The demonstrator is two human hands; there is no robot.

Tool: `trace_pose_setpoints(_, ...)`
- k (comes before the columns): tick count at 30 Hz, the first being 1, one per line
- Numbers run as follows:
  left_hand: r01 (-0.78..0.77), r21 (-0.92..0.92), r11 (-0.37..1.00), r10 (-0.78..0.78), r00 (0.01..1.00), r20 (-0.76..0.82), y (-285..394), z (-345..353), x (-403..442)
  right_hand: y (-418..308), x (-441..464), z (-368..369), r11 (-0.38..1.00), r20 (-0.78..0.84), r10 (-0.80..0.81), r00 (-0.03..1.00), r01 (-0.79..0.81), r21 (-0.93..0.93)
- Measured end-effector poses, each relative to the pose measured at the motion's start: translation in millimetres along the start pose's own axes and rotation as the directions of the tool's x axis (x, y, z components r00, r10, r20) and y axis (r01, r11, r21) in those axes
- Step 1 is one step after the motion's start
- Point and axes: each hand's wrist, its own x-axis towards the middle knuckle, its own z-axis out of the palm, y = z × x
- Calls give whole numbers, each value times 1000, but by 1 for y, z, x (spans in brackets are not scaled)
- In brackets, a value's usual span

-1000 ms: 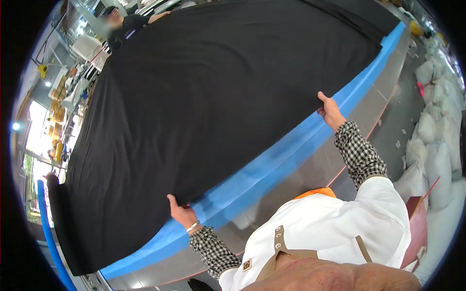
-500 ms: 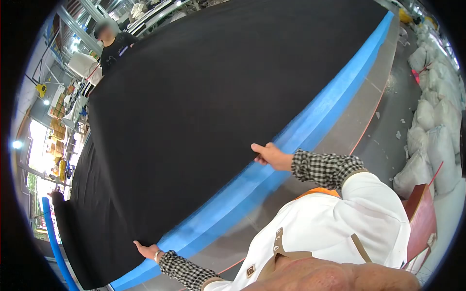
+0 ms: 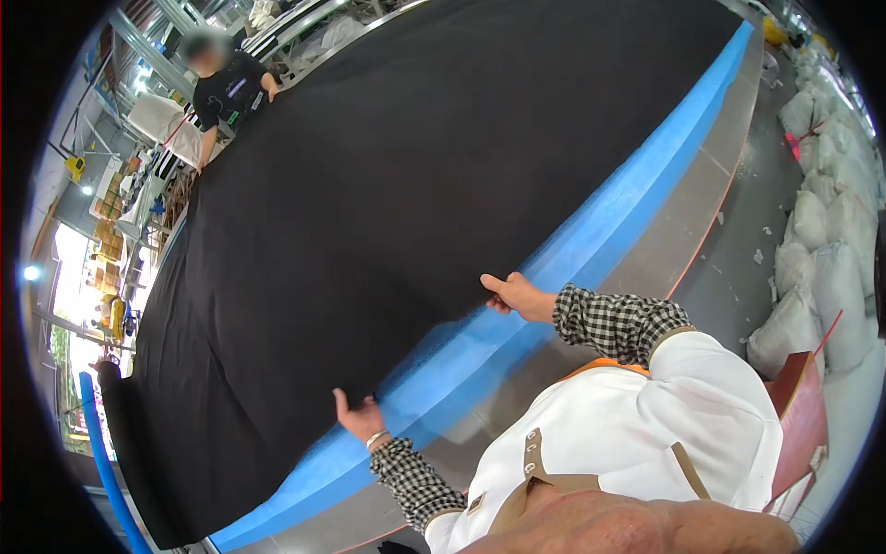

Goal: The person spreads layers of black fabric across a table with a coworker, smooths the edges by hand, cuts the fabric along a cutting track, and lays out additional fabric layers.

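A wide sheet of black fabric (image 3: 369, 212) is spread over a long table, on top of a blue layer (image 3: 591, 231) that shows as a strip along the near edge. My right hand (image 3: 521, 297) is closed on the fabric's near edge, thumb on top and fingers curled under. Farther left along that edge, my left hand (image 3: 360, 417) pinches the fabric, its thumb raised; part of its fingers is hard to make out. Between my hands the edge bows away from me, baring more blue.
Across the table a co-worker (image 3: 231, 92) in a black shirt has both hands at the fabric's far edge. A black roll (image 3: 138, 462) and a blue tube (image 3: 101, 462) are at the left end. White sacks (image 3: 812, 268) line the right side, near a reddish-brown board (image 3: 796, 415).
My left hand has moved right and away from me, closer to my right hand, which stays put. The fabric's near edge has shifted inward between them. The co-worker's hands have come into view.
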Motion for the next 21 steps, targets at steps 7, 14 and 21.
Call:
trace_pose_setpoints(7,18,-51,999,-21,998,-54,7,4,-8,-4,25,-56,990,-199,-109,974,124,61)
trace_pose_setpoints(14,3,8,1000,-2,995,-102,8,3,-11,-16,54,-137,945,-432,-108,895,227,234)
trace_pose_setpoints(21,-41,50,998,46,993,-110,13,6,-12,-34,34,-126,910,-456,-143,878,298,288)
